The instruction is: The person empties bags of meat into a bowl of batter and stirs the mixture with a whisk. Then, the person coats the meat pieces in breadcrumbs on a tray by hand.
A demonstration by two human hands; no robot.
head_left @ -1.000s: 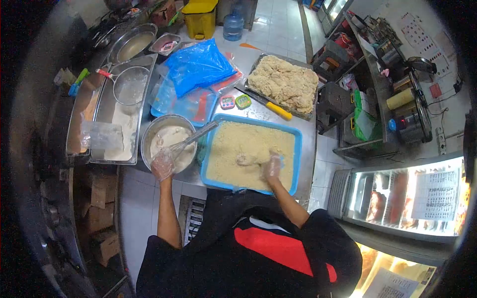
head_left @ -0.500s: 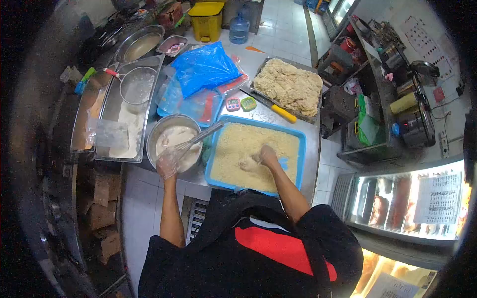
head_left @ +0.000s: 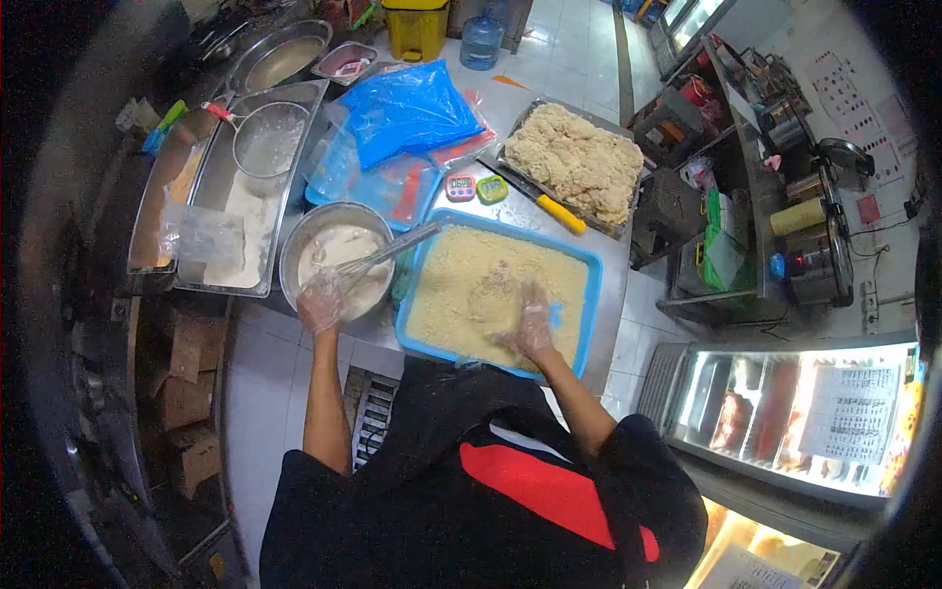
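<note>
My left hand (head_left: 321, 302), in a clear plastic glove, is over the near rim of a steel bowl (head_left: 287, 257) of pale batter. Its fingers point into the bowl and look loosely apart, the tips partly hidden. Beside them a whisk (head_left: 388, 253) leans in the bowl, handle towards the right. A lump shows in the batter. My right hand (head_left: 533, 326), also gloved, lies with fingers and thumb spread on pale crumbs in a blue tray (head_left: 401, 312). Just beyond the fingers, a crumb-covered piece (head_left: 498, 280) lies half buried.
A metal tray of breaded pieces (head_left: 574, 162), a yellow-handled knife (head_left: 559, 213) and two timers (head_left: 476, 188) are behind the blue tray. A blue plastic bag (head_left: 407, 113) lies at the back. On the left, a sieve (head_left: 269, 140) rests over a flour pan (head_left: 250, 236).
My right hand has drawn back towards me and opened, leaving the crumb-covered piece in view. My left hand has shifted slightly at the bowl. The camera view has shifted slightly.
</note>
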